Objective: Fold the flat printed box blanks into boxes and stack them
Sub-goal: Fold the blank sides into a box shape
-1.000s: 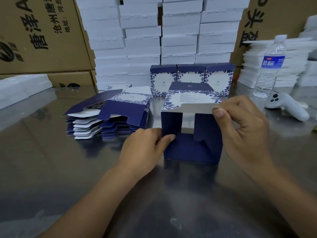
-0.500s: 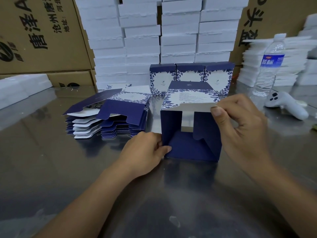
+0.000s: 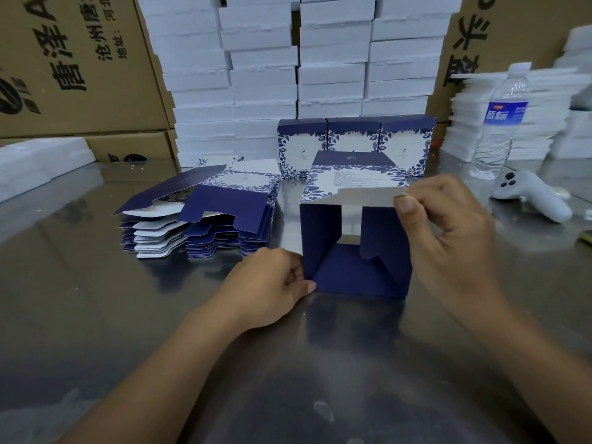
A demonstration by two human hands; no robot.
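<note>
Centrally, on the steel table (image 3: 96,315) that fills the frame, a half-formed box (image 3: 352,277) stands with its open side toward the camera, dark blue inside. Left of it lies the pile of flat blanks (image 3: 224,206). Three finished boxes (image 3: 352,136) line up just behind it, at upper centre. The right hand (image 3: 455,232), at centre right, pinches the right end of the box's white top flap (image 3: 368,197) between thumb and curled fingers. The left hand (image 3: 272,286), lower and further left, grips the box's bottom left corner, fingers curled at the edge.
</note>
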